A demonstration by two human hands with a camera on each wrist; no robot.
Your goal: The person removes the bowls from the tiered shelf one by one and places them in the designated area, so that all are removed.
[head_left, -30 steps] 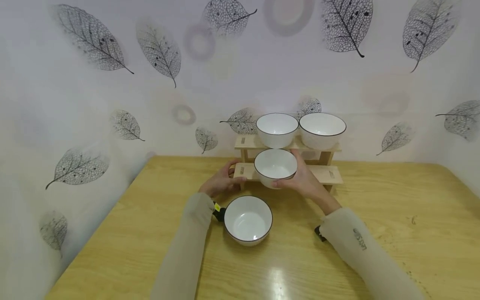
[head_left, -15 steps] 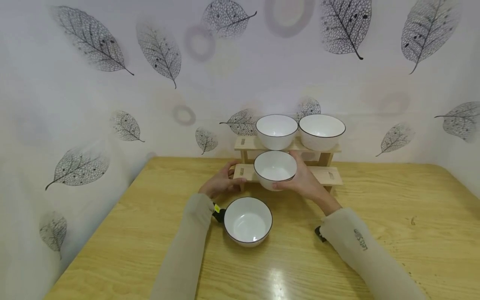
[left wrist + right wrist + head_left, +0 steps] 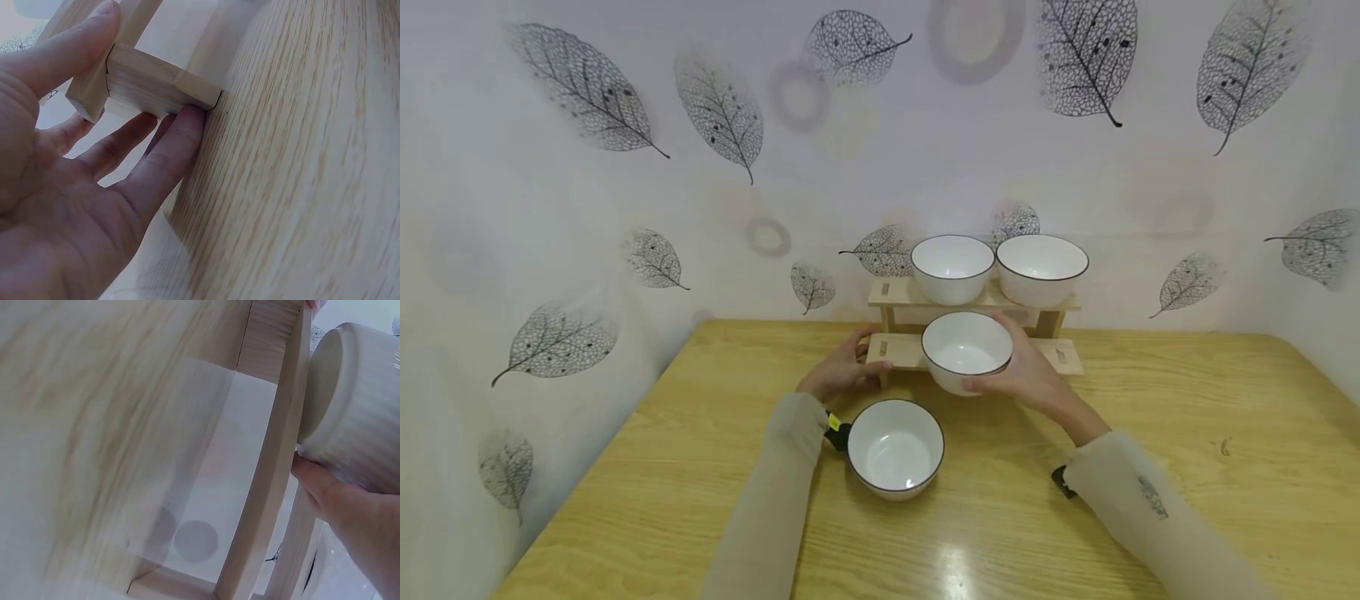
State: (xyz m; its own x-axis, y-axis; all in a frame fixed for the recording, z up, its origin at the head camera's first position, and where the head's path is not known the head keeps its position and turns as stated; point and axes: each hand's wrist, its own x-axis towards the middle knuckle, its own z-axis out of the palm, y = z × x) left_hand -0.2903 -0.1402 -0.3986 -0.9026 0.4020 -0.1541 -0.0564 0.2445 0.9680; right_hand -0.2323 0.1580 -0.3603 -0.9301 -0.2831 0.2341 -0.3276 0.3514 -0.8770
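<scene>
Where the held bowl faced: mouth upward, central axis roughly upright.
Bowl's place: at the near edge of the wooden rack's lower shelf, which ran lengthwise left to right; contact could not be told.
Right hand: spread round the bowl's right side, thumb near, fingers far.
Left hand: partly closed on the rack's left end, thumb at its near corner.

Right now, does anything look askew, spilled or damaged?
A small dark mark on the table, at the right in the head view, breaks the wood grain; stain or scratch, I can't tell. The bowl in the right hand juts past the front edge of the lower shelf, but is held. No liquid shows.
</scene>
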